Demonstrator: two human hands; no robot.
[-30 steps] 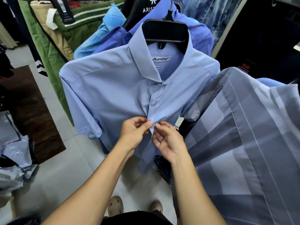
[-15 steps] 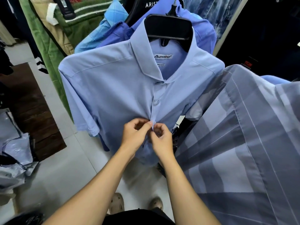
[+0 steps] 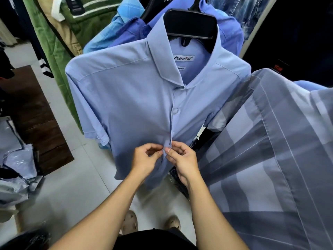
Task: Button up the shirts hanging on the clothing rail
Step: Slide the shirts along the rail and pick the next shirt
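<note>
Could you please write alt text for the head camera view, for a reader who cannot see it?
The left hand and right hand pinch the front placket of a light blue shirt on a black hanger, below a fastened button. A grey striped shirt hangs to its right.

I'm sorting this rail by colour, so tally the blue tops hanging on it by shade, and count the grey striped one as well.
Light blue shirts: 1, the light blue shirt that both hands pinch at the placket
Sky-blue checked shirts: 1
Deeper blue shirts: 1
Grey striped shirts: 1
Total: 4
</note>
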